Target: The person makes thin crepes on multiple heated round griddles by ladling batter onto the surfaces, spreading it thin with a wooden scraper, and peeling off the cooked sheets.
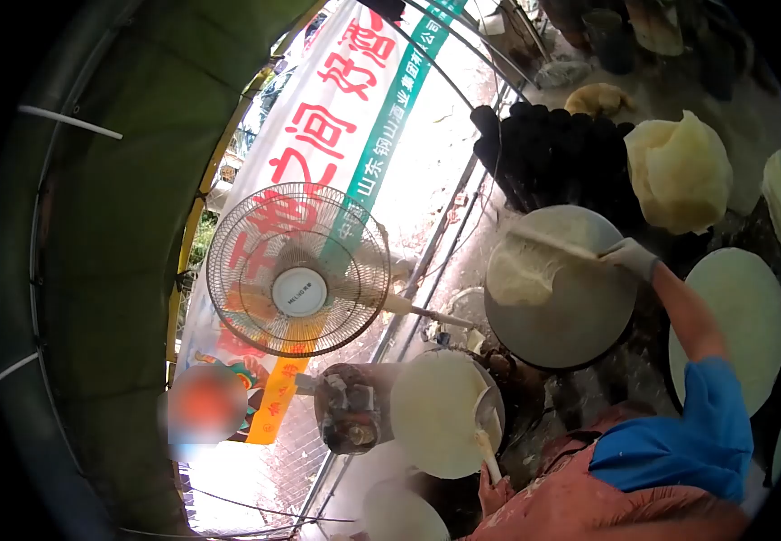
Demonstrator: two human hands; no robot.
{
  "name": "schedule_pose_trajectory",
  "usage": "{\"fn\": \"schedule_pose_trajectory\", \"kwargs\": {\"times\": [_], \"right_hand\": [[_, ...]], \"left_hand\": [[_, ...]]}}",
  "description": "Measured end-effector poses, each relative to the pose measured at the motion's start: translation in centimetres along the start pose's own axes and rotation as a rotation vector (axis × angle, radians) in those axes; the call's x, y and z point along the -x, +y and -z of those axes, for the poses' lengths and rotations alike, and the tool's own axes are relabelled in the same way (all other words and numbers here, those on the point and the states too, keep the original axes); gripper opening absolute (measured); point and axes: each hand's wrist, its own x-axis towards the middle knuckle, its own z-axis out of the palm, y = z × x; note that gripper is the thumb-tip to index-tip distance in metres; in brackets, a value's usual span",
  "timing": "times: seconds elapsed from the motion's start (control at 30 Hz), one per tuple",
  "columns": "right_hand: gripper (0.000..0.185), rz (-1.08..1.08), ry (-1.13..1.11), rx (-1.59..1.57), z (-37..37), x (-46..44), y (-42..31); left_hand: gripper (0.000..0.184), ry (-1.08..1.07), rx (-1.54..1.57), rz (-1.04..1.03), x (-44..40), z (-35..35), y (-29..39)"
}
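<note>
My right hand [632, 260], in a light glove, grips one end of a long pale wooden batter spreader [552, 242]. The spreader lies across a dark round griddle [580, 320], over a patch of pale batter [518, 273] on part of its surface. Lower down, my bare left hand [496, 493] is closed around the wooden handle of a scraper [488, 442]. Its blade end meets the edge of a thin round pancake [435, 410], which covers most of a second griddle [496, 388]. The scraper's exact blade shape is hard to make out.
A wire-caged fan [300, 270] stands ahead, before a banner [318, 126]. Beside the griddles are a metal drum [354, 410] with lumps inside, dark stacked cylinders [552, 153] and folded yellowish sheets [679, 171]. Another pale round [733, 316] lies at right; a blurred person [205, 406] is beyond.
</note>
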Motion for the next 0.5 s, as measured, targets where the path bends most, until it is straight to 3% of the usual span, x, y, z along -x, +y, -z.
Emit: {"fn": "schedule_pose_trajectory", "kwargs": {"times": [0.03,0.1,0.2,0.23,0.33,0.37,0.4,0.47,0.5], "right_hand": [[0.027,-0.031,-0.053,0.172,-1.2,-0.1,-0.2],[0.027,0.235,-0.266,0.310,-0.2,-4.0,7.9],[0.025,0.192,-0.364,0.276,1.8,-1.3,10.2],[0.023,-0.050,-0.343,0.214,2.3,1.2,7.2],[0.026,0.176,-0.245,0.124,2.8,-1.4,2.2],[0.031,0.061,0.067,0.078,0.1,-0.6,-2.2],[0.031,0.079,-0.005,0.089,1.2,-6.2,0.7],[0.025,0.112,-0.210,0.232,-0.7,-6.0,0.4],[0.023,0.250,-0.344,0.345,0.0,-7.9,4.0]], "left_hand": [[0.069,0.009,0.020,0.016,-0.3,0.2,-0.5],[0.069,0.006,-0.011,0.038,-0.4,0.4,-0.4],[0.070,0.026,-0.043,0.009,-0.1,-0.2,-0.1],[0.070,0.042,0.037,0.042,0.4,-0.5,0.5],[0.070,0.086,0.158,0.086,1.7,-0.8,1.6],[0.070,0.094,0.120,0.067,1.6,-0.2,0.5],[0.070,0.099,0.078,0.054,1.6,0.2,-0.5],[0.070,0.135,0.012,0.064,1.6,-0.1,-1.0],[0.070,0.167,-0.022,0.058,1.3,0.2,-1.3]]}}
